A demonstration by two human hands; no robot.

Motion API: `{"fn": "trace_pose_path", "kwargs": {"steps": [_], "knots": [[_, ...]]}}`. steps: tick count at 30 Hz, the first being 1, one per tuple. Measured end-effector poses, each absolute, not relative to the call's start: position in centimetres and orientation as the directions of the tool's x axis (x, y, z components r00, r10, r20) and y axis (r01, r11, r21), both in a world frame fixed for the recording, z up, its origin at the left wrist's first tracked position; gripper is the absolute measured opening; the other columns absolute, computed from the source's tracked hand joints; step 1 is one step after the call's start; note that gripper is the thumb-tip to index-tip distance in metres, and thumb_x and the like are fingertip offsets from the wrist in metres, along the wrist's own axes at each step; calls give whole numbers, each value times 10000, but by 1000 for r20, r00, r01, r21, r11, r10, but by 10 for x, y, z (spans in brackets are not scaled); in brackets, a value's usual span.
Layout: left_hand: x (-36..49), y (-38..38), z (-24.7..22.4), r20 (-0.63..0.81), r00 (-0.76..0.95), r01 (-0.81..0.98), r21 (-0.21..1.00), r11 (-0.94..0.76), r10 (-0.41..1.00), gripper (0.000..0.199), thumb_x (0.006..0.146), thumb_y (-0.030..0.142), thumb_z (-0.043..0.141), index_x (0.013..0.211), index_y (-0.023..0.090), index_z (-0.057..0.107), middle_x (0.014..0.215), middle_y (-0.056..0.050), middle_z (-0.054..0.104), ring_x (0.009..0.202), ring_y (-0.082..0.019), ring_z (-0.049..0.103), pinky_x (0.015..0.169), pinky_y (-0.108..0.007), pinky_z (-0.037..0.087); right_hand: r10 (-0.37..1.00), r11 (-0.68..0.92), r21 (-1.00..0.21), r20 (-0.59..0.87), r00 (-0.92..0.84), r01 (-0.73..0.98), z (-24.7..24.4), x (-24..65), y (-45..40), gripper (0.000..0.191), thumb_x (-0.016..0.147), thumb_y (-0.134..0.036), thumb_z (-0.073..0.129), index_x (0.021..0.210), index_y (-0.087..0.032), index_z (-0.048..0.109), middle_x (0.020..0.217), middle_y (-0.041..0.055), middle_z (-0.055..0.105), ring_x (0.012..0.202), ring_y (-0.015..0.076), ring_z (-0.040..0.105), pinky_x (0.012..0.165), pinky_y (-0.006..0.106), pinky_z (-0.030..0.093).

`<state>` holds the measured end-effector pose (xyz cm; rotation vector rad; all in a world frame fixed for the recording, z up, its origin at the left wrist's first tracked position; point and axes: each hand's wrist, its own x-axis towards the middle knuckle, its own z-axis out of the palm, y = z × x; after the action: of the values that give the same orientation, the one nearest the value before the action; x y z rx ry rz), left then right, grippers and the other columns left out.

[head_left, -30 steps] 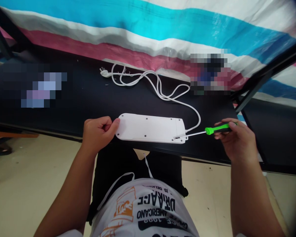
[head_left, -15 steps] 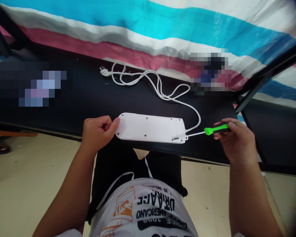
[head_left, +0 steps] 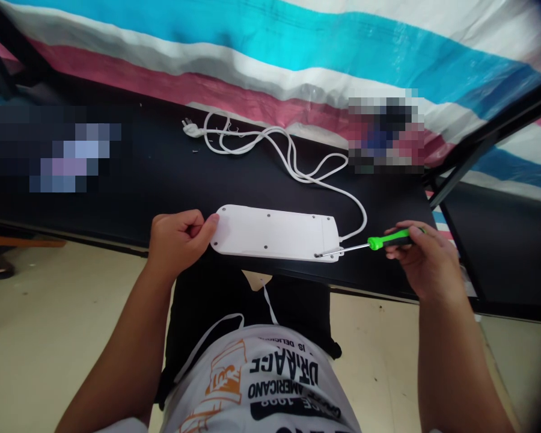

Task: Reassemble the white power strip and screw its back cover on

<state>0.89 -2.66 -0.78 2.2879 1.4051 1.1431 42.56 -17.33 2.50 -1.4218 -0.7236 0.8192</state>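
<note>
A white power strip (head_left: 275,234) lies face down near the table's front edge, with several screw holes in its back. My left hand (head_left: 183,237) is closed at its left end, the thumb pressed on the corner and the fingers curled beside it. In my right hand (head_left: 428,255) is a green-and-black screwdriver (head_left: 390,239), held by its handle. Its metal shaft slants down to the left, and the tip is at the screw hole in the strip's lower right corner area. Whether the tip sits in a screw cannot be made out.
From the strip's right end a white cable (head_left: 293,162) loops back across the black table (head_left: 162,174) to its plug (head_left: 190,127). Small screws (head_left: 195,151) lie near the plug. Blurred patches cover things at far left and back right. Striped sheeting (head_left: 270,48) hangs behind.
My right hand and the screwdriver have shifted slightly left, with the shaft a little steeper and the tip at the same hole. My left hand and the power strip have stayed put.
</note>
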Motion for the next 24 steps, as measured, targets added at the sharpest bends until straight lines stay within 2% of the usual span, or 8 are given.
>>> {"fn": "trace_pose_path", "kwargs": {"steps": [7,12,15,19,24], "knots": [[9,-26,-8,514,246,654,537,-532,822,519,874,317,678,513,184,331,470,76,251,443,-64,232,489,-268,254,825,-93,-995,-96,557,-34,23,428,-174,354,777,-462,832,943,-157,761,611,36,721,473,157,693,469,216,622],[9,-26,-8,503,242,652,549,-523,830,534,877,336,672,508,184,316,474,74,239,446,-66,228,491,-269,259,825,-126,-992,-110,555,-8,24,425,-174,348,783,-486,813,908,-165,761,576,5,681,382,139,621,378,222,568],[9,-26,-8,496,236,653,557,-514,836,529,871,336,669,509,186,315,471,74,242,446,-69,230,496,-270,261,823,-125,-992,-113,557,-16,26,423,-171,364,765,-493,822,895,-159,757,570,8,681,382,136,619,381,214,559],[10,-27,-5,478,246,632,580,-514,843,507,873,319,660,512,189,329,470,73,257,450,-74,243,500,-269,259,814,-6,-998,-40,580,-60,31,415,-152,344,772,-465,828,906,-158,755,648,35,734,467,142,682,451,199,598],[10,-29,-5,429,267,591,634,-498,863,506,905,343,629,542,193,311,488,74,260,464,-77,253,520,-270,269,852,135,-989,85,517,-60,48,377,-98,170,804,-334,840,912,-239,750,794,-10,760,756,187,804,758,279,701]]}}
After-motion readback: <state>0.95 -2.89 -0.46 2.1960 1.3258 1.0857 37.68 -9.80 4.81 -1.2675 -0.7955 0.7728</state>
